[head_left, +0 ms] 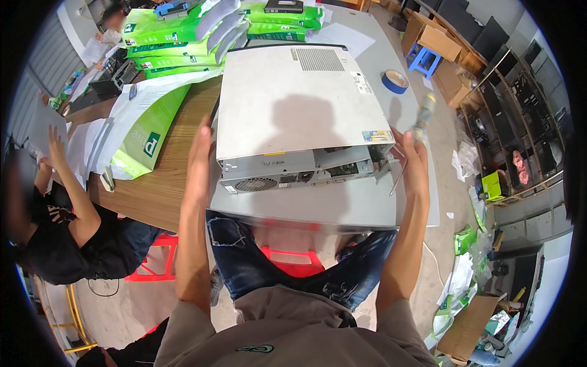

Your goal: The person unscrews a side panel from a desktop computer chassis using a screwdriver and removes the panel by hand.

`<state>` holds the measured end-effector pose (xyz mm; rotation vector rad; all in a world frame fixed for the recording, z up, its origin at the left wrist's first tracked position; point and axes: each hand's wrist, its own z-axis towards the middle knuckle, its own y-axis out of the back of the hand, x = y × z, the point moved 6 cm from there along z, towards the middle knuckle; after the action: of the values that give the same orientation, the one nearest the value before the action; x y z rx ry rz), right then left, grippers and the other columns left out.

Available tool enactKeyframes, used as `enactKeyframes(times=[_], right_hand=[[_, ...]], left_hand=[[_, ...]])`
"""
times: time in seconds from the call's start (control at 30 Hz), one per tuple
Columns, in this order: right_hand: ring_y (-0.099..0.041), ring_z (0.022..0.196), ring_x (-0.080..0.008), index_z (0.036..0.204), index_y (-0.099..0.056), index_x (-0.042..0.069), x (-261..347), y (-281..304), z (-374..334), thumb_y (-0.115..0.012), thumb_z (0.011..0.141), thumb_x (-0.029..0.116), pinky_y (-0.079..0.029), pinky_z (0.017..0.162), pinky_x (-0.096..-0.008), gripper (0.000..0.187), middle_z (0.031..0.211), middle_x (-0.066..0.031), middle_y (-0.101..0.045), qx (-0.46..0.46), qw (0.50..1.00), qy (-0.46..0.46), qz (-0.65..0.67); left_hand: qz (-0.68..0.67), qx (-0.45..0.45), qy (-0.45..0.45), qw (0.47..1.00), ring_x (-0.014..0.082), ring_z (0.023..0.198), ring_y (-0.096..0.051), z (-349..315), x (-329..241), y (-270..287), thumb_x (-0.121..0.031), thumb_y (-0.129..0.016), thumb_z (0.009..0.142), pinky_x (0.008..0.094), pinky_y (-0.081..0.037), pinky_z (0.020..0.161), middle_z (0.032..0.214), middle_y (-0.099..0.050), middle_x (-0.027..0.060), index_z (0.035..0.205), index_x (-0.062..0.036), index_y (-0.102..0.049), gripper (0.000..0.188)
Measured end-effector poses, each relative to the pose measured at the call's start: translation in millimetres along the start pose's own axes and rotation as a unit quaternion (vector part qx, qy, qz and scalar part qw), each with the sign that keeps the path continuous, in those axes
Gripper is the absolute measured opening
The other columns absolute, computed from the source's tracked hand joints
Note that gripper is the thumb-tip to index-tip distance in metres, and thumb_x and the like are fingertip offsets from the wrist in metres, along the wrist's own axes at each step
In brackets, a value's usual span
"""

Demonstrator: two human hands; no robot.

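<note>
In front of me on the grey table lies a desktop computer case (293,98), its pale cover sitting tilted over the metal chassis. The chassis's rear end faces me, with a power supply fan (255,184) and ports showing under the cover's edge. My left hand (200,153) is at the case's left side, fingers stretched out; whether it touches is hard to tell. At the right front corner, my right hand (413,160) holds a screwdriver (423,115). Its clear yellowish handle sticks up past the fingers, and its thin shaft points down toward me.
Stacked green-and-white paper packs (183,46) stand behind the case on the left. A roll of blue tape (395,81) lies on the table's right. To my left, another person (79,226) handles paper at a wooden table (153,202). A blue stool (425,60) and shelving (520,116) stand at right.
</note>
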<state>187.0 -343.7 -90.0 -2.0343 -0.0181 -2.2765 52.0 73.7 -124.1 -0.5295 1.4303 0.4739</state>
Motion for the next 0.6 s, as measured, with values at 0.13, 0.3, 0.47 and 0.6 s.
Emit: enactKeyframes(times=[0.13, 0.3, 0.47, 0.6], right_hand=[[-0.056, 0.092, -0.0158, 0.105, -0.056, -0.001, 7, -19, 6, -0.063, 0.096, 0.034, -0.044, 0.087, -0.0307, 0.037, 0.102, -0.0072, -0.061, 0.068, 0.995, -0.044, -0.055], [-0.05, 0.089, -0.0116, 0.103, -0.056, 0.001, 29, -29, 1, -0.068, 0.093, 0.024, -0.04, 0.085, -0.0268, 0.028, 0.094, -0.0033, -0.056, 0.019, 0.999, 0.015, -0.045], [-0.053, 0.094, -0.013, 0.117, -0.055, -0.003, 81, -40, 12, -0.066, 0.094, 0.023, -0.041, 0.089, -0.0292, 0.036, 0.102, -0.0058, -0.06, -0.019, 0.993, 0.09, -0.08], [-0.052, 0.092, -0.013, 0.117, -0.055, -0.002, 95, -50, 24, -0.066, 0.094, 0.027, -0.042, 0.088, -0.0288, 0.039, 0.1, -0.0043, -0.058, -0.038, 0.983, 0.16, -0.079]], left_hand=[[-0.104, 0.123, 0.147, 0.976, 0.0275, 0.141, -0.035, 21, 5, -26, -0.053, -0.049, 0.096, 0.0409, -0.032, 0.112, 0.155, -0.033, 0.0154, 0.153, -0.0089, -0.029, 0.074], [-0.134, 0.158, 0.13, 0.97, 0.026, 0.139, -0.037, 17, -29, -40, -0.046, -0.054, 0.094, 0.0395, -0.034, 0.111, 0.155, -0.034, 0.0124, 0.154, -0.0101, -0.025, 0.076], [-0.151, 0.171, 0.083, 0.97, 0.0178, 0.097, -0.059, 46, -71, -31, -0.034, -0.063, 0.089, 0.0321, -0.053, 0.081, 0.119, -0.061, 0.0088, 0.142, -0.0091, -0.047, 0.061], [-0.153, 0.099, 0.112, 0.977, 0.0174, 0.095, -0.06, 61, -88, -29, -0.031, -0.064, 0.088, 0.0319, -0.055, 0.077, 0.116, -0.061, 0.0092, 0.139, -0.0084, -0.049, 0.057]])
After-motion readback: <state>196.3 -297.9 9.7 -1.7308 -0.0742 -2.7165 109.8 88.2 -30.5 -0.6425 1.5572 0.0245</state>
